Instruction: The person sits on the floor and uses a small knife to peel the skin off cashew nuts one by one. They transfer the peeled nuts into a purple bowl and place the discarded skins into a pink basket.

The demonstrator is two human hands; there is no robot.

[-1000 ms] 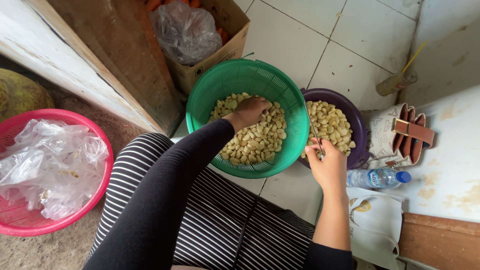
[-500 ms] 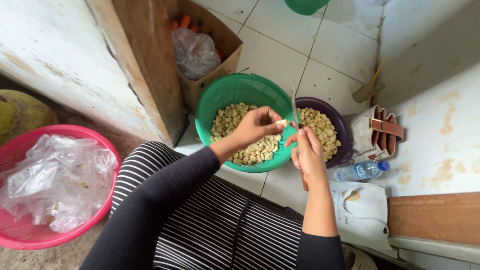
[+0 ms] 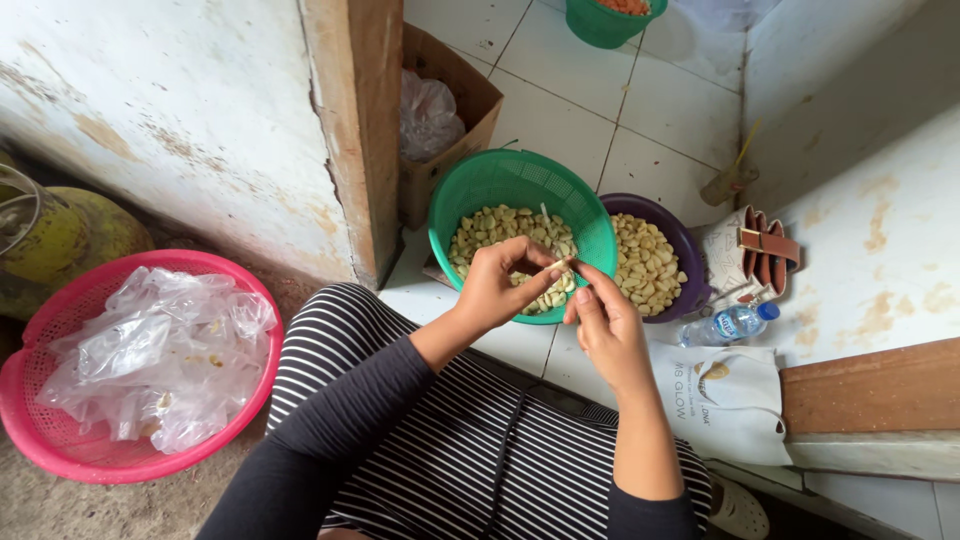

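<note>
My left hand [image 3: 500, 285] and my right hand [image 3: 605, 325] meet over the near rim of a green plastic basket [image 3: 445, 215] full of pale peeled cloves [image 3: 490, 230]. My left fingertips pinch one small clove [image 3: 560, 266]. My right hand closes on a thin small knife [image 3: 546, 218], whose narrow blade points up past the clove. Right of the basket, touching it, a purple bowl [image 3: 692, 255] holds more pale cloves [image 3: 640, 265]. My striped lap is below both hands.
A pink basket [image 3: 30, 400] with crumpled clear plastic bags [image 3: 150, 360] sits at the left. Beside it is a green gas cylinder [image 3: 70, 235]. A cardboard box [image 3: 475, 100] stands behind the wooden post. A water bottle [image 3: 728, 323], white bag [image 3: 720, 400] and brown sandals [image 3: 765, 255] lie right.
My left hand has lifted out of the green basket with a clove and come to my right hand. The view has pulled back and shifted left.
</note>
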